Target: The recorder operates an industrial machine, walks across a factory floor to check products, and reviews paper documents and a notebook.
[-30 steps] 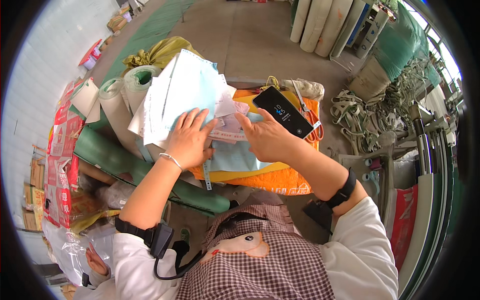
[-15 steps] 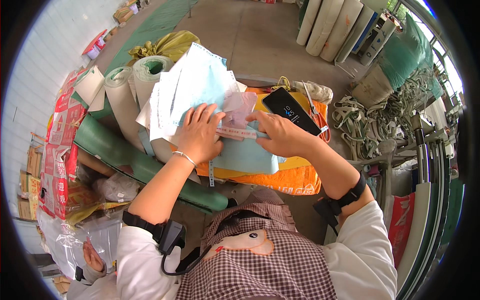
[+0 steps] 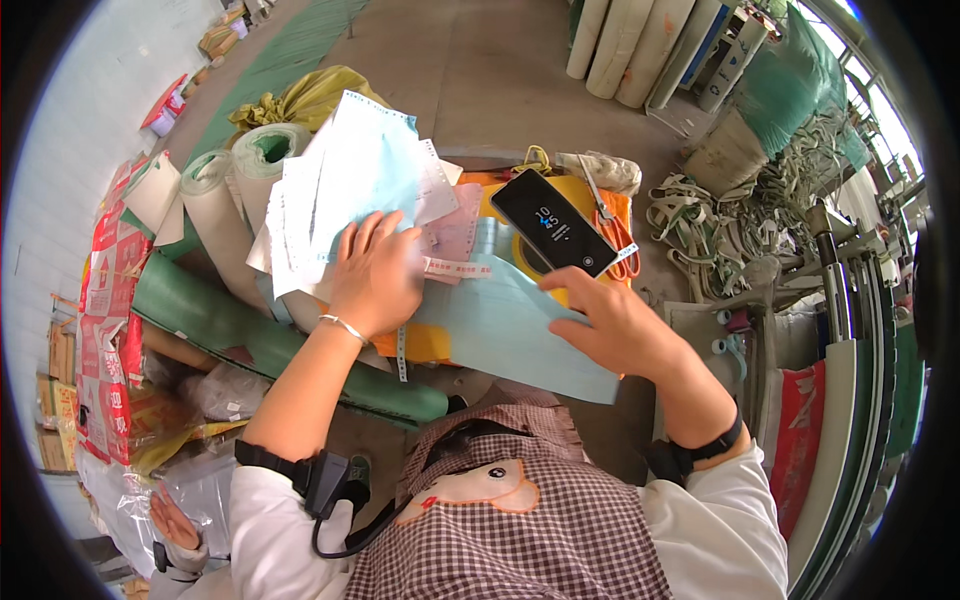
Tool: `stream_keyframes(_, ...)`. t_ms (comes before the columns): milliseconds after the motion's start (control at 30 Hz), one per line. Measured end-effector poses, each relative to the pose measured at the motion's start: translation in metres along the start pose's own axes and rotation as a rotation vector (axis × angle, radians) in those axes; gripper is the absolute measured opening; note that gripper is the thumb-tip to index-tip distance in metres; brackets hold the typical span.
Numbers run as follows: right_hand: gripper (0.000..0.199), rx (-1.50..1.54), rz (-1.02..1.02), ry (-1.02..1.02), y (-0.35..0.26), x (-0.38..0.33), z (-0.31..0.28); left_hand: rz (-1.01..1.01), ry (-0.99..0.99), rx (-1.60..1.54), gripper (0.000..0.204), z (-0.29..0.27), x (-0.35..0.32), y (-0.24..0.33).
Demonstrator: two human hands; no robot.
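My left hand (image 3: 378, 278) lies with fingers stretched over a stack of white and pale blue sheets (image 3: 352, 190), many with punched edges. A pale blue sheet (image 3: 505, 325) slants out to the right from beside the stack. My right hand (image 3: 625, 325) holds this sheet by its right edge, thumb on top; its other fingertips are partly hidden. Between the hands lie a pink sheet (image 3: 452, 222) and a narrow printed strip (image 3: 458, 268). Just beyond my right hand rests a black phone (image 3: 553, 223) with a lit screen. Scissors with orange handles (image 3: 622, 255) lie beside it.
Large rolls of pale material (image 3: 215, 200) and a long green roll (image 3: 270, 345) sit at the left. Piled straps (image 3: 690, 225) and metal machinery (image 3: 840, 290) stand at the right. Another person's hand (image 3: 172, 518) shows at the lower left.
My right hand has moved right and toward me, and the pale blue sheet has come with it, showing more of its length. My left hand stays on the stack.
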State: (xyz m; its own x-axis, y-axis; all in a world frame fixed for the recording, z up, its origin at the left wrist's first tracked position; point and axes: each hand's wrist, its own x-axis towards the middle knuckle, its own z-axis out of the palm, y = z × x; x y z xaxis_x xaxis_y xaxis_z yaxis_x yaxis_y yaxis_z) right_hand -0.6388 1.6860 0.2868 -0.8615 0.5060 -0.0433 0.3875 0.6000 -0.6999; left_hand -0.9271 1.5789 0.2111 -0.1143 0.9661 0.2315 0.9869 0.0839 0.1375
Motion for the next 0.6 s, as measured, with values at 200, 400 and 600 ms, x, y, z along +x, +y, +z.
stream_keyframes(200, 0.038, 0.128, -0.058, 0.021, -0.002, -0.05, -0.055, 0.148, 0.141, -0.085, 0.061, -0.029, -0.001, 0.007)
stream_keyframes(400, 0.033, 0.022, -0.143, 0.315, -0.005, 0.014, 0.007, 0.093, 0.603, -0.425, 0.035, -0.034, -0.039, 0.018)
stream_keyframes(600, 0.031, -0.355, -0.299, 0.229, 0.011, 0.039, 0.055, 0.356, -0.119, 0.105, 0.054, -0.014, -0.083, 0.063)
